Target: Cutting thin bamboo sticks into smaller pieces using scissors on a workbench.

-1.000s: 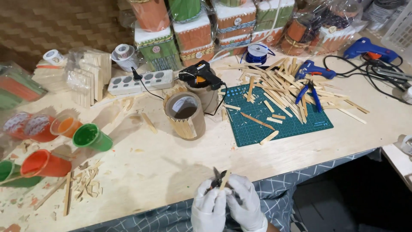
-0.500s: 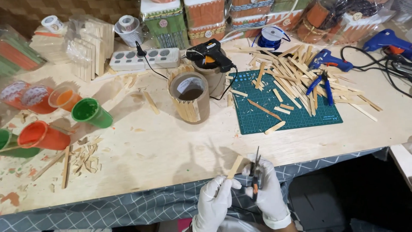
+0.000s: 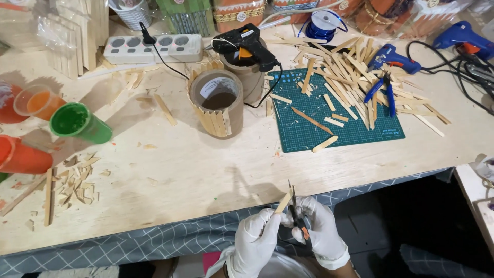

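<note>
At the near edge of the pale wooden counter (image 3: 206, 175), a person's white-gloved left hand (image 3: 256, 242) pinches a short flat wooden stick (image 3: 283, 203), its grip clamped on the stick's lower end. Just beside it, the white-gloved right hand (image 3: 320, 234) has its grip closed around small dark cutters with an orange handle (image 3: 297, 219), their tip up against the stick. Both hands hover off the counter, above the grey checked cloth (image 3: 154, 242) hanging from its front. With gloved fingertips this near the blades, a slip could nick the glove, and a snipped piece could fly off over the edge.

Toward the left edge lie wood offcuts (image 3: 77, 177) and toppled green (image 3: 80, 123) and orange plastic cups (image 3: 20, 157). At the middle stands a brown cardboard tube partly clad in sticks (image 3: 216, 103), beside a green cutting mat (image 3: 334, 116) strewn with more sticks. Farther back rest a black glue gun (image 3: 244, 44), a white power strip (image 3: 154, 48) and blue-handled pliers (image 3: 383, 90), with a blue glue gun (image 3: 460, 36) at the far right corner.
</note>
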